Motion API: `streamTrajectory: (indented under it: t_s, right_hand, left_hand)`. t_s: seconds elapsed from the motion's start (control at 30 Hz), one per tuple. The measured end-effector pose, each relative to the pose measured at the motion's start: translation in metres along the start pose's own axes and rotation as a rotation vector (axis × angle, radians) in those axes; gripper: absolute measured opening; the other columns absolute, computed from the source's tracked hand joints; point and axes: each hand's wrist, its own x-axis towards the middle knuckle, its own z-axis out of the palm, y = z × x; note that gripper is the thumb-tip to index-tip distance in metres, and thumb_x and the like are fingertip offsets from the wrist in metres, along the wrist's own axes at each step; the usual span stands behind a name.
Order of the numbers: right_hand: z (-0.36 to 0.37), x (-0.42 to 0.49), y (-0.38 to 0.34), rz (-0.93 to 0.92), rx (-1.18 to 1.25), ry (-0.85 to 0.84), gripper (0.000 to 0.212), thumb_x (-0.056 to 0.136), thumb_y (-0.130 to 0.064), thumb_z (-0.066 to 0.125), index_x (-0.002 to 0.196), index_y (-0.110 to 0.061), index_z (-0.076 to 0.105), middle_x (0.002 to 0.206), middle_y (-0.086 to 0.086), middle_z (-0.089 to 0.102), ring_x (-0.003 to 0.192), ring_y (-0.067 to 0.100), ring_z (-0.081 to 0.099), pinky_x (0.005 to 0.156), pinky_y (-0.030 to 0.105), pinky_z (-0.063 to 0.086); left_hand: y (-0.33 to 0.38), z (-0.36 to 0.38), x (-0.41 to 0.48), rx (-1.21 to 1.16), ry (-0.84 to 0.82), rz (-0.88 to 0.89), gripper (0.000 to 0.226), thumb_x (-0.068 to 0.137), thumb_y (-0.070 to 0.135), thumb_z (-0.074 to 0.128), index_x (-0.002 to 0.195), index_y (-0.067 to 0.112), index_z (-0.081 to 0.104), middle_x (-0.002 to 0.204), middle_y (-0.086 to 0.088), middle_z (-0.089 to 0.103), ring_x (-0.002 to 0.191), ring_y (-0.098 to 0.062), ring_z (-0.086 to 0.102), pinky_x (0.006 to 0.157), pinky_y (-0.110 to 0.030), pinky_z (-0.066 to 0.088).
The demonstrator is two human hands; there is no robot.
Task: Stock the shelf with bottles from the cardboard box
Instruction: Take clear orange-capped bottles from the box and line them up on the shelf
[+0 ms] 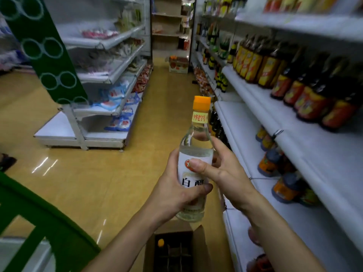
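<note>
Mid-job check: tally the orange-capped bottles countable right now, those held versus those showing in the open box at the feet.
Held: 1, the clear bottle, gripped by the left hand and the right hand.
Showing in the cardboard box: 1, known by its orange cap; the other cells are too dark to tell.
Total: 2

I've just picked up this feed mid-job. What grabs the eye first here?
An orange-topped clear bottle stands out, held upright mid-frame by the left hand and right hand. Directly below it sits the open cardboard box, with one orange cap showing inside. On the right, white shelves run down the aisle, carrying dark bottles with orange and yellow labels.
</note>
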Motion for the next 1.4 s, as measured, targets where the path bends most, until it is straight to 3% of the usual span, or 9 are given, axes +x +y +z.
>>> streamTrajectory:
  t_s: [0.33,0.43,0.5,0.67,0.93,1.07,1.2,1.33,1.4]
  right_hand:
    - [-0.036,-0.022,-0.233,-0.052,-0.076,0.158,0.054,0.085,-0.031,0.08,0.133,-0.032,0.056,0.118,0.001,0.075,0.108,0.02,0.074,0.086,0.038,0.061]
    - [-0.049,-0.035,-0.279,-0.063,-0.116,0.227,0.053,0.083,-0.037,0.08,0.13,-0.037,0.057,0.117,0.001,0.075,0.106,0.025,0.074,0.089,0.061,0.058]
    - [-0.06,-0.045,-0.306,-0.063,-0.153,0.273,0.052,0.081,-0.041,0.08,0.127,-0.043,0.057,0.115,0.0,0.075,0.102,0.029,0.075,0.083,0.072,0.054]
    - [-0.095,-0.075,-0.354,-0.086,-0.21,0.382,0.055,0.076,-0.043,0.079,0.127,-0.043,0.057,0.119,-0.006,0.075,0.109,0.015,0.073,0.094,0.048,0.059]
    - [-0.176,-0.145,-0.399,-0.114,-0.334,0.554,0.048,0.082,-0.041,0.078,0.125,-0.048,0.056,0.12,-0.011,0.074,0.109,0.01,0.072,0.093,0.043,0.059]
    - [-0.221,-0.184,-0.412,-0.125,-0.371,0.665,0.052,0.079,-0.045,0.08,0.126,-0.05,0.056,0.122,-0.015,0.072,0.11,0.007,0.071,0.092,0.041,0.059]
    - [-0.265,-0.225,-0.419,-0.116,-0.416,0.754,0.056,0.081,-0.04,0.08,0.132,-0.043,0.055,0.122,-0.012,0.073,0.109,0.01,0.072,0.094,0.043,0.058]
    - [-0.294,-0.261,-0.423,-0.083,-0.443,0.841,0.054,0.081,-0.036,0.078,0.13,-0.042,0.056,0.119,-0.012,0.074,0.108,0.01,0.073,0.095,0.044,0.057]
    - [-0.304,-0.278,-0.424,-0.065,-0.454,0.889,0.05,0.081,-0.035,0.078,0.126,-0.044,0.057,0.116,-0.012,0.075,0.106,0.01,0.073,0.094,0.044,0.058]
  left_hand:
    - [0.221,0.024,0.028,-0.023,-0.184,0.116,0.077,0.082,0.013,0.088,0.136,0.048,0.045,0.116,0.01,0.074,0.101,-0.013,0.076,0.077,-0.025,0.06]
    - [0.263,0.039,0.036,-0.039,-0.244,0.157,0.079,0.082,0.01,0.087,0.134,0.053,0.046,0.114,0.011,0.074,0.096,-0.009,0.076,0.072,-0.021,0.059]
    - [0.286,0.053,0.041,-0.054,-0.283,0.178,0.079,0.081,0.009,0.087,0.133,0.052,0.048,0.112,0.009,0.075,0.092,-0.009,0.076,0.069,-0.022,0.059]
    - [0.331,0.098,0.052,-0.071,-0.376,0.197,0.078,0.079,0.018,0.089,0.138,0.043,0.045,0.113,0.005,0.074,0.096,-0.014,0.075,0.074,-0.027,0.059]
    - [0.377,0.207,0.061,-0.098,-0.539,0.278,0.075,0.081,0.023,0.088,0.139,0.044,0.045,0.118,0.009,0.073,0.102,-0.014,0.075,0.078,-0.026,0.06]
    - [0.391,0.27,0.064,-0.117,-0.638,0.307,0.078,0.081,0.022,0.088,0.14,0.046,0.043,0.122,0.009,0.072,0.109,-0.016,0.074,0.09,-0.038,0.063]
    - [0.397,0.336,0.062,-0.167,-0.731,0.322,0.075,0.082,0.017,0.086,0.138,0.046,0.044,0.121,0.006,0.074,0.107,-0.019,0.075,0.09,-0.036,0.063]
    - [0.399,0.389,0.057,-0.205,-0.817,0.327,0.078,0.082,0.016,0.085,0.14,0.047,0.043,0.123,0.003,0.073,0.11,-0.024,0.074,0.096,-0.047,0.061]
    - [0.399,0.412,0.054,-0.22,-0.872,0.327,0.077,0.083,0.016,0.085,0.139,0.047,0.043,0.123,0.003,0.073,0.109,-0.024,0.074,0.094,-0.045,0.061]
